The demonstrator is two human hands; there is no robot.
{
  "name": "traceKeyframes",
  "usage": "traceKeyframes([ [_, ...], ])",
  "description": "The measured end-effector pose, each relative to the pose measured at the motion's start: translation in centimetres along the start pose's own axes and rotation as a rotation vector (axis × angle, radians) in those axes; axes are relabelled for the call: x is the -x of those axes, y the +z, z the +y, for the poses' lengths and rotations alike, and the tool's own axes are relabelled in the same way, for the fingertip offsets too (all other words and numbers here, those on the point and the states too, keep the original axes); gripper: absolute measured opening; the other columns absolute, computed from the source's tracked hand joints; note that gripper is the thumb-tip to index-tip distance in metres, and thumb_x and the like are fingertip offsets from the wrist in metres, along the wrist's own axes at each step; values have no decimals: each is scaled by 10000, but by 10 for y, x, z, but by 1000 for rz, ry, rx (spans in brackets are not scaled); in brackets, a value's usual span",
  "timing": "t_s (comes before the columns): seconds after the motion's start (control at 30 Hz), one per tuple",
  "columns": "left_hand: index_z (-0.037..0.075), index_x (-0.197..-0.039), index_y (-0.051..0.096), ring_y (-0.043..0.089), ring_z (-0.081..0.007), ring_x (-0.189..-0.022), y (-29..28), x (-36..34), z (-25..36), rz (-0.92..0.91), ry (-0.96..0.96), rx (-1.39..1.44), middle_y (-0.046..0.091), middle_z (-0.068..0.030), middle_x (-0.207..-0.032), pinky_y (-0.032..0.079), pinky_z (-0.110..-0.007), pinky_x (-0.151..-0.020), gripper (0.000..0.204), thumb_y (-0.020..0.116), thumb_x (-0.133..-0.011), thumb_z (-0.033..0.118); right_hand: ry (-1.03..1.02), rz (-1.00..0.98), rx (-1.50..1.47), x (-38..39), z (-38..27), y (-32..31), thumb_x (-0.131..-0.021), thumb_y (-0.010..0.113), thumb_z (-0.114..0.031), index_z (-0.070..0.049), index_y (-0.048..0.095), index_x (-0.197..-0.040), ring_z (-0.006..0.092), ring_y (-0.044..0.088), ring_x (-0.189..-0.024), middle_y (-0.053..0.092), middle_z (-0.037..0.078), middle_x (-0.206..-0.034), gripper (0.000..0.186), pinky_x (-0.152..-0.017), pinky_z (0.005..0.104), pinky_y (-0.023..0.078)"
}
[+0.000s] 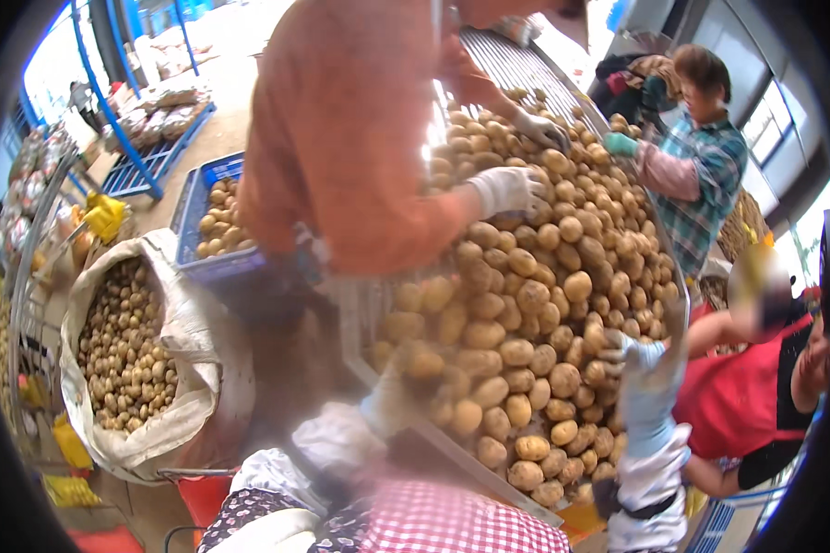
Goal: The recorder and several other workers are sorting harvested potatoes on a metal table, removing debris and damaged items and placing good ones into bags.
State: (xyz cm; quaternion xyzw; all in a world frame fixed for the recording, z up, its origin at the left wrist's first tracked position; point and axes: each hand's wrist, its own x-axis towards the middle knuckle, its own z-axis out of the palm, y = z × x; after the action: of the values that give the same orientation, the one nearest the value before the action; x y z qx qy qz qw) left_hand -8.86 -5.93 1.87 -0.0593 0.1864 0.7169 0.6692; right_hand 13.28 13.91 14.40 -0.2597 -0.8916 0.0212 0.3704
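A heap of brown potatoes [526, 355] covers a metal-edged sorting table in front of me. My left hand [389, 392], in a pale glove and smeared by motion, is at the near left edge of the heap. A yellowish potato [423, 363] lies right at its fingertips; whether the fingers grip it I cannot make out. Over on the right, my right hand [638, 358] in a light blue glove rests against the potatoes. Its fingers are spread and slightly bent, touching a potato [595, 335] at the heap's right side.
Across the table's left side leans a person in orange [332, 138], white-gloved hands in the heap. A person in plaid [710, 175] and one in red [733, 387] stand at the right. A white sack [203, 369] of small potatoes and a blue crate [190, 226] stand left.
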Motion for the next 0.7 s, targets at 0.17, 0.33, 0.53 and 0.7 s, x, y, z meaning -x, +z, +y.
traceKeyframes([
  [0.17,148,-1083,562,528,-156,-705,-28,0,1,88,149,-143,580,-52,-910,431,-247,-605,469,543,-885,573,55,-411,-1,143,-8,52,-739,680,-123,23,412,-1368,451,447,-1237,482,269,-1326,699,-1060,530,331],
  [0.33,106,-1371,411,537,-203,-1108,-41,35,24,315,181,-385,548,-77,-1172,478,-364,-904,533,552,-942,388,149,-434,134,213,-18,63,-844,581,-316,33,522,-1268,398,549,-1106,568,253,-1206,552,-965,457,420],
  [0.53,91,-1177,580,586,-204,-945,-76,52,37,428,264,-33,613,-67,-1032,511,-354,-821,399,561,-938,409,409,-453,146,227,-13,69,-889,543,-386,45,511,-1293,434,456,-1244,478,292,-1340,592,-1060,466,362],
  [0.7,135,-1073,628,599,-146,-866,-139,65,51,286,361,-170,637,-22,-971,504,-291,-735,345,595,-914,440,405,-467,159,214,-7,75,-872,557,-367,26,506,-1304,416,447,-1257,482,267,-1349,587,-1071,464,346],
])
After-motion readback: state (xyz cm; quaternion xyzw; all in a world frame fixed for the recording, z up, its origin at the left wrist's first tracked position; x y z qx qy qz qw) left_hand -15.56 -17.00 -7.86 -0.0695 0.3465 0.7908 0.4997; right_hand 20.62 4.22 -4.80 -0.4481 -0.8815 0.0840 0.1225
